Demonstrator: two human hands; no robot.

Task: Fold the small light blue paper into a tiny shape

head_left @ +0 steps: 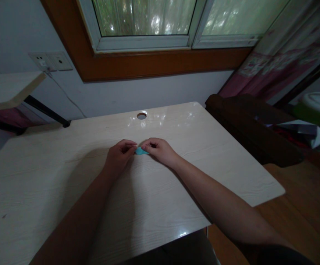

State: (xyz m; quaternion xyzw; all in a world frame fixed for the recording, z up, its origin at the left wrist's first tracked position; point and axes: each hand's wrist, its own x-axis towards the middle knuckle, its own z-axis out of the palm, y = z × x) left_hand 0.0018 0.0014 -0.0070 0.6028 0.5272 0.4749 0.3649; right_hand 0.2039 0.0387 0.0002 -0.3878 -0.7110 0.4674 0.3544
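A small turquoise piece (141,151), perhaps paper, shows between my two hands over the middle of the pale wooden desk (160,198). My left hand (120,154) pinches its left end between thumb and fingertips. On the other side, my right hand (160,150) grips the right end with thumb and index finger, the other fingers curled. Both ends of the piece are covered by the fingers, so its full shape is hidden.
A round cable hole (141,116) lies near the desk's back edge. A raised shelf (11,90) on black legs stands at the left. Behind are a wall socket (51,61) with a cable and a window. Dark brown furniture (248,125) stands at the right.
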